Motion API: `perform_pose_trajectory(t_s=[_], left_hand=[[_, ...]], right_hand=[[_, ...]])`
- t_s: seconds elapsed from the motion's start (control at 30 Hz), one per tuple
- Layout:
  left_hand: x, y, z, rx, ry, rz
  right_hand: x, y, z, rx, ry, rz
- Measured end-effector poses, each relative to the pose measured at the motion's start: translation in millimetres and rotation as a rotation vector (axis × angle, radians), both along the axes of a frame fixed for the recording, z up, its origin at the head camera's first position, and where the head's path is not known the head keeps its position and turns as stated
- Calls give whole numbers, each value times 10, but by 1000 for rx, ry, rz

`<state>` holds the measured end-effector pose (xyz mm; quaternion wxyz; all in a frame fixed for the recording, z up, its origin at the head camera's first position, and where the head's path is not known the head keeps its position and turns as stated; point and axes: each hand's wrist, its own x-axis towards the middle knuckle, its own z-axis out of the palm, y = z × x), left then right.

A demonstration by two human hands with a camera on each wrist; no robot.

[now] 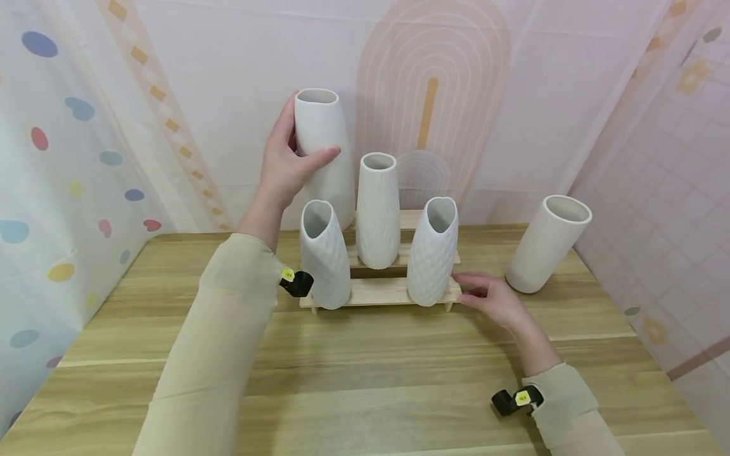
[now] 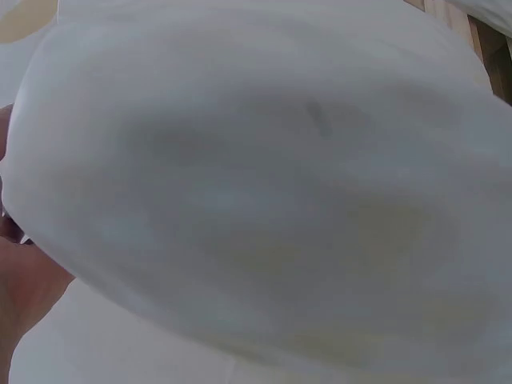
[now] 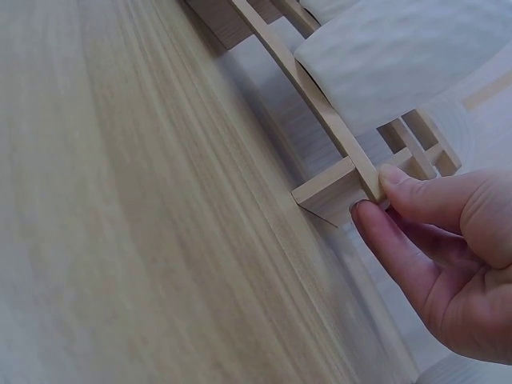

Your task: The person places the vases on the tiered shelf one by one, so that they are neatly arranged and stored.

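Observation:
In the head view my left hand [image 1: 288,158] grips the upper part of a tall white vase [image 1: 326,130] at the back left of a stepped wooden stand [image 1: 379,291]. That vase fills most of the left wrist view, and its base is partly hidden. My right hand [image 1: 495,299] pinches the right end of the stand's lowest step between thumb and fingers, plain in the right wrist view. Two dimpled white vases, a left one [image 1: 326,259] and a right one [image 1: 435,253], stand on that step. A slim ribbed vase [image 1: 379,215] stands on the middle step.
A white cylindrical vase [image 1: 547,247] stands on the wooden table [image 1: 365,392] to the right, beyond my right hand. Behind the stand hangs a patterned curtain [image 1: 239,95], with more curtain along both sides.

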<state>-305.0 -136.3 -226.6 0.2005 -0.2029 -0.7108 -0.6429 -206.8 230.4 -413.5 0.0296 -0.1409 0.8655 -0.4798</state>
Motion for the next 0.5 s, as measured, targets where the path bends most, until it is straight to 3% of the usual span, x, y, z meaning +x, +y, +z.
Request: perform_pose_trajectory(t_s=[0.3, 0.5], left_hand=[[-14, -47, -46, -57, -42, -25], [21, -75, -124, -123, -146, -31]], right_hand=[[-19, 9, -20, 11, 10, 1], [-23, 34, -28, 18, 17, -7]])
